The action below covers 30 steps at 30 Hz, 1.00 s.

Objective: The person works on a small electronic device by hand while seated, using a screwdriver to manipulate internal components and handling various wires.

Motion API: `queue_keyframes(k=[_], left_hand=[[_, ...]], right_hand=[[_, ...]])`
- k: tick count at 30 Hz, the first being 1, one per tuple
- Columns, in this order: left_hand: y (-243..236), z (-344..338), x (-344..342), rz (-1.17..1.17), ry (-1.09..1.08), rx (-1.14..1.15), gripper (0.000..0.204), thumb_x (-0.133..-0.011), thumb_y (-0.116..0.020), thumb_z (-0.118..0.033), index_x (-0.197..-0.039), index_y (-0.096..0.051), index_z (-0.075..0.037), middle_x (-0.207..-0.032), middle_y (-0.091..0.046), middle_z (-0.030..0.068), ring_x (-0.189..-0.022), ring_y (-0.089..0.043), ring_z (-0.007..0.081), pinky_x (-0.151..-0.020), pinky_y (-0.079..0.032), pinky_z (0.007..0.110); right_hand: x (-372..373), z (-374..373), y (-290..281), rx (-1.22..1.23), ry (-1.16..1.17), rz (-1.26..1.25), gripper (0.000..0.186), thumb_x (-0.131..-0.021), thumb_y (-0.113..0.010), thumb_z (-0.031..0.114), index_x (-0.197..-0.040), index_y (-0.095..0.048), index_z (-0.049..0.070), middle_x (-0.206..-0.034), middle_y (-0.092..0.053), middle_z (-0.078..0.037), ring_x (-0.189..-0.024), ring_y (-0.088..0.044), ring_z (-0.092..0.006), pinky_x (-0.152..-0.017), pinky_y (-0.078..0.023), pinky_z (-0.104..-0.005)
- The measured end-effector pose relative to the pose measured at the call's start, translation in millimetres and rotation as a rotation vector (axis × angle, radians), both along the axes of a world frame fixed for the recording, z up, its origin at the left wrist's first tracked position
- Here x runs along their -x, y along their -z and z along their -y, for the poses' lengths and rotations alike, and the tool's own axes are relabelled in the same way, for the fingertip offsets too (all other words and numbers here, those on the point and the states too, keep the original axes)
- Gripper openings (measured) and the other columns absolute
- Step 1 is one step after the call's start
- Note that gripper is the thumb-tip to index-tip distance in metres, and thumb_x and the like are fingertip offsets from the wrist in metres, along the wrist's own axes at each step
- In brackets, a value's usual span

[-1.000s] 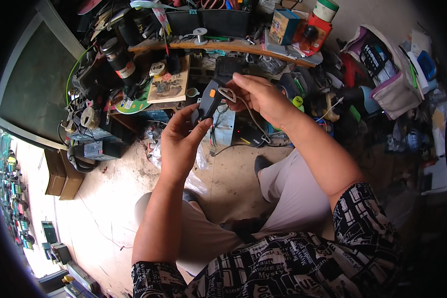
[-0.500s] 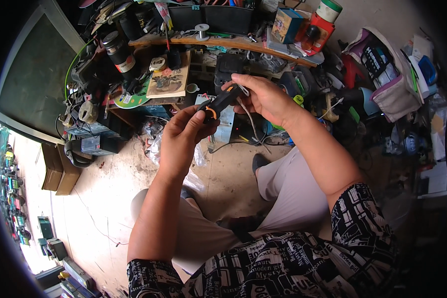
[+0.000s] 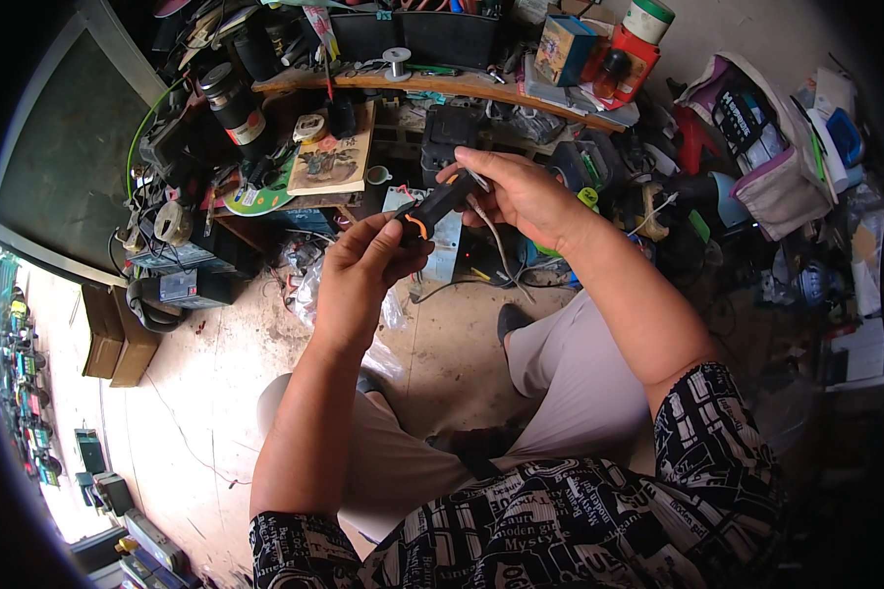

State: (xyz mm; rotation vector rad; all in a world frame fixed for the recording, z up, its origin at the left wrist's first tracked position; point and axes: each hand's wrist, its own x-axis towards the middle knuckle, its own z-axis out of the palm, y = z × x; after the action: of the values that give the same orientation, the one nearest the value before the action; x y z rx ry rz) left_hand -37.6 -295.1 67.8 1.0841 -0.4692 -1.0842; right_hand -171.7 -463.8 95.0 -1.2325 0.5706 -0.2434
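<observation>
A black, elongated handheld device with orange parts [image 3: 439, 204] is held up in front of me, tilted with its right end higher. My left hand [image 3: 361, 275] grips its lower left end between thumb and fingers, beside a curved orange piece. Around the upper right end, my right hand [image 3: 530, 199] is closed, its thumb and forefinger at the tip next to a thin whitish loop. A greyish-brown cord [image 3: 491, 231] hangs below the right hand; whether it joins the device is hidden by the fingers. The device's exact kind cannot be told.
A cluttered wooden workbench shelf [image 3: 481, 86] curves across the back. On the left stand a book [image 3: 342, 162], a green disc [image 3: 258, 199] and a black flask [image 3: 231, 106]. To the right lie a grey-purple bag [image 3: 771, 182] and loose parts. Clear plastic wrap [image 3: 388, 358] lies on the floor.
Both hands keep their hold and stay in nearly the same place. The device has shifted only very slightly.
</observation>
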Motion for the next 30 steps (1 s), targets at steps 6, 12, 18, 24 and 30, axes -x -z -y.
queue_keyframes(k=[6, 12, 18, 24, 30], left_hand=[[5.1, -7.1, -1.9, -0.064, -0.022, 0.005, 0.022, -0.093, -0.053, -0.013, -0.109, -0.055, 0.001, -0.098, -0.064, 0.0104, -0.09, -0.064, 0.0209, -0.081, -0.052, 0.031], [-6.6, -5.2, -0.9, -0.083, 0.067, -0.076, 0.027, -0.091, -0.059, -0.023, -0.109, -0.055, -0.003, -0.098, -0.061, 0.0089, -0.091, -0.061, 0.0194, -0.082, -0.05, 0.032], [-3.8, -14.1, -2.9, -0.051, 0.157, -0.101, 0.024, -0.089, -0.062, -0.023, -0.105, -0.057, -0.005, -0.098, -0.061, 0.005, -0.092, -0.06, 0.0151, -0.081, -0.05, 0.029], [2.1, -10.4, -4.1, -0.198, 0.136, -0.085, 0.02, -0.089, -0.062, -0.019, -0.103, -0.057, -0.006, -0.098, -0.061, 0.0049, -0.09, -0.06, 0.0145, -0.08, -0.05, 0.028], [-10.4, -7.7, -10.2, -0.029, 0.155, -0.112, 0.035, -0.091, -0.057, -0.031, -0.113, -0.056, -0.005, -0.103, -0.061, 0.0054, -0.099, -0.057, 0.0174, -0.087, -0.046, 0.032]], right_hand=[[-8.6, -7.7, 3.5, 0.042, 0.027, 0.04, 0.034, -0.091, -0.054, 0.036, -0.101, -0.064, 0.004, -0.084, -0.062, -0.002, -0.072, -0.059, -0.0095, -0.064, -0.051, -0.0233], [-2.1, -23.1, -12.3, 0.305, -0.109, 0.057, 0.027, -0.09, -0.058, 0.024, -0.109, -0.061, 0.004, -0.089, -0.059, 0.001, -0.078, -0.051, -0.0044, -0.067, -0.042, -0.0197], [-6.4, -37.8, -13.3, 0.404, -0.255, 0.054, 0.032, -0.089, -0.06, 0.02, -0.114, -0.056, 0.001, -0.09, -0.06, -0.001, -0.078, -0.053, -0.0051, -0.068, -0.044, -0.0209], [-5.5, -37.0, -20.6, 0.385, -0.251, 0.093, 0.032, -0.09, -0.06, 0.021, -0.114, -0.056, 0.001, -0.087, -0.059, 0.0, -0.075, -0.051, -0.0047, -0.066, -0.042, -0.0199], [-5.5, -33.9, -17.4, 0.42, -0.249, 0.031, 0.032, -0.09, -0.059, 0.025, -0.113, -0.057, 0.002, -0.072, -0.05, 0.004, -0.063, -0.043, -0.0036, -0.056, -0.036, -0.0204]])
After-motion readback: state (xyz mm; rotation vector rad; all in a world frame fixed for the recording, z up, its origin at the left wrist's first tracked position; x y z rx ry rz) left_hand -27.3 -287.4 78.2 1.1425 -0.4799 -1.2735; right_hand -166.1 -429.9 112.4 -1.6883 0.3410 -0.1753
